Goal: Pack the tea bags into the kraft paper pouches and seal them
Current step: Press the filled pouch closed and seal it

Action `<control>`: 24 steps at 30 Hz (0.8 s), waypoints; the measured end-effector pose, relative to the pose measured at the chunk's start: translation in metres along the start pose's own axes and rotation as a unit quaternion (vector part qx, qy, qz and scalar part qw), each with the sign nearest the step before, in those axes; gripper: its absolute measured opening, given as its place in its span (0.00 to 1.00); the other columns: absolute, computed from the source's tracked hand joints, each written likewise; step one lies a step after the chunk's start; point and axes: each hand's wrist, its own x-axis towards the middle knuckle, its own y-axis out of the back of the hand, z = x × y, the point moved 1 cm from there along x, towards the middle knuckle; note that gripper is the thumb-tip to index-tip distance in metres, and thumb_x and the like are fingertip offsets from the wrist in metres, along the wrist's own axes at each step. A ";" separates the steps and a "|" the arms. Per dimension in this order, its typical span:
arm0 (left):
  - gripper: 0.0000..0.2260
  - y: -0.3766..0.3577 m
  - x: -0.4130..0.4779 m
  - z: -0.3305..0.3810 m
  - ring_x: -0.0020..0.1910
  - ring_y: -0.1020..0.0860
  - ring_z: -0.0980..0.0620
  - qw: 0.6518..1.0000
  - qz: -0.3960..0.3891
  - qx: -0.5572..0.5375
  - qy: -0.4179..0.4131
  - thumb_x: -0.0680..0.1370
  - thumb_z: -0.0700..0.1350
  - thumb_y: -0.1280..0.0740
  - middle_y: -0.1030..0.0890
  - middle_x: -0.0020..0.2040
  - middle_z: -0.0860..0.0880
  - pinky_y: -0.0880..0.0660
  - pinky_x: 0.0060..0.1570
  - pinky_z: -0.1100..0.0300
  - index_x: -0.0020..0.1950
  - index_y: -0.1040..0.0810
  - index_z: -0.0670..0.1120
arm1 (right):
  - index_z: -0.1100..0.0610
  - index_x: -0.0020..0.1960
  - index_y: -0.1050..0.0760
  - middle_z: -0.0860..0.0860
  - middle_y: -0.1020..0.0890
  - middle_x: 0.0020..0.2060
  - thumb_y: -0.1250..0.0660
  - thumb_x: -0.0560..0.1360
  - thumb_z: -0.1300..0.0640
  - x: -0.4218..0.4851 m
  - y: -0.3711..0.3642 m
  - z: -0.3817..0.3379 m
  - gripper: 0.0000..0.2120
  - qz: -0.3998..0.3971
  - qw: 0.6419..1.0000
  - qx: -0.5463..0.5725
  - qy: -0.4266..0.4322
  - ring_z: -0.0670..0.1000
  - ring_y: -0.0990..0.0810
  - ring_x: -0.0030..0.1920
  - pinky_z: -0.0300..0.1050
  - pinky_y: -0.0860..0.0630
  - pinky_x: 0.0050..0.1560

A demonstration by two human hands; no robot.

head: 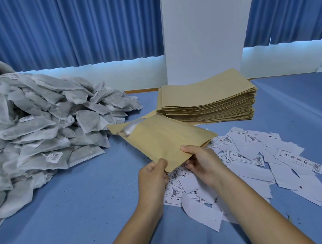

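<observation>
Both hands pinch the near edge of a pouch point(163, 139) held above the table point(85, 198): left hand point(153, 176) at its near corner, right hand point(201, 162) beside it. A tea bag point(132, 127) peeks from its far mouth. Tea bag pile point(35, 130) left, pouch stack point(208, 99) far, labels point(258, 159) right.

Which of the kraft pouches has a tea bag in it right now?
The pouch held by the left hand and right hand: a white tea bag shows at its open far end. Those in the stack behind lie flat.
</observation>
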 end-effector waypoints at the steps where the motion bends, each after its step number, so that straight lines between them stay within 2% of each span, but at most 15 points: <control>1: 0.18 0.000 0.000 0.000 0.22 0.43 0.55 1.000 0.001 -0.001 0.001 0.76 0.41 0.36 0.39 0.23 0.53 0.44 0.22 0.66 0.29 0.40 0.49 | 0.63 0.41 0.26 0.51 0.27 0.23 0.33 0.74 0.67 0.000 0.001 -0.001 0.04 0.005 1.000 -0.008 0.006 0.47 0.33 0.22 0.37 0.35 0.24; 5: 0.19 -0.001 -0.002 -0.001 0.22 0.42 0.55 1.000 0.000 -0.006 0.001 0.75 0.40 0.35 0.39 0.23 0.53 0.43 0.21 0.68 0.27 0.39 0.49 | 0.62 0.38 0.27 0.51 0.28 0.23 0.33 0.73 0.68 0.002 0.004 -0.004 0.06 0.010 0.999 -0.034 0.012 0.47 0.33 0.22 0.36 0.37 0.23; 8: 0.20 -0.002 -0.002 0.000 0.22 0.42 0.55 1.000 -0.006 -0.013 0.004 0.75 0.41 0.36 0.39 0.24 0.53 0.43 0.20 0.67 0.25 0.38 0.51 | 0.62 0.39 0.27 0.51 0.28 0.22 0.34 0.74 0.68 0.003 0.004 -0.004 0.06 -0.003 1.000 0.000 -0.005 0.47 0.33 0.21 0.36 0.37 0.22; 12: 0.21 0.000 -0.001 0.001 0.21 0.43 0.56 1.000 -0.005 -0.024 -0.003 0.75 0.40 0.36 0.40 0.23 0.54 0.43 0.20 0.68 0.25 0.38 0.51 | 0.63 0.42 0.26 0.51 0.27 0.24 0.32 0.74 0.66 0.006 0.008 -0.005 0.04 0.028 0.999 -0.011 0.016 0.46 0.33 0.23 0.35 0.36 0.20; 15: 0.24 0.000 -0.002 0.000 0.21 0.43 0.56 1.000 -0.012 -0.023 -0.008 0.76 0.40 0.36 0.40 0.23 0.54 0.43 0.21 0.69 0.21 0.37 0.52 | 0.63 0.41 0.26 0.50 0.27 0.23 0.31 0.73 0.67 0.008 0.010 -0.007 0.05 0.042 0.999 -0.017 0.017 0.46 0.33 0.23 0.34 0.36 0.20; 20: 0.24 -0.001 -0.002 0.001 0.21 0.43 0.56 1.000 -0.007 -0.022 -0.005 0.75 0.41 0.36 0.40 0.22 0.54 0.42 0.22 0.67 0.20 0.37 0.52 | 0.62 0.42 0.26 0.50 0.26 0.23 0.33 0.74 0.66 0.009 0.011 -0.006 0.03 0.033 0.999 0.020 -0.001 0.46 0.32 0.22 0.38 0.32 0.28; 24: 0.22 -0.001 -0.002 0.000 0.21 0.43 0.56 1.000 -0.004 -0.029 -0.006 0.75 0.40 0.36 0.41 0.23 0.53 0.42 0.22 0.67 0.23 0.39 0.52 | 0.62 0.41 0.26 0.50 0.27 0.23 0.33 0.73 0.67 0.011 0.015 -0.009 0.04 0.061 0.998 -0.005 0.030 0.47 0.33 0.23 0.35 0.36 0.21</control>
